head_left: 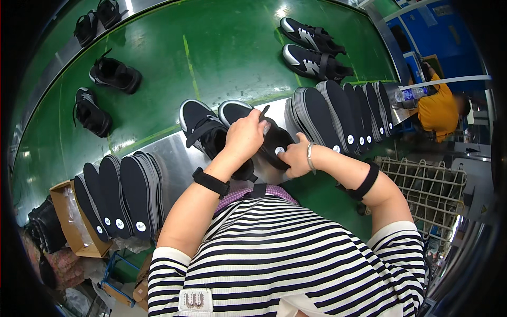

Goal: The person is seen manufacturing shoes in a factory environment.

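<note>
Both hands clamped the black insole (275, 143) over the right black sneaker (240, 124), left hand (244, 136) and right hand (296, 158) gripping; a skewed push could crease it inside.

A worker wears a black-and-white horizontally striped short-sleeved shirt (285, 253) with white-cuffed sleeves, a black band (210, 182) on the left wrist, a black band (366, 181) near the right elbow and a thin silver bracelet (310, 157).
</note>
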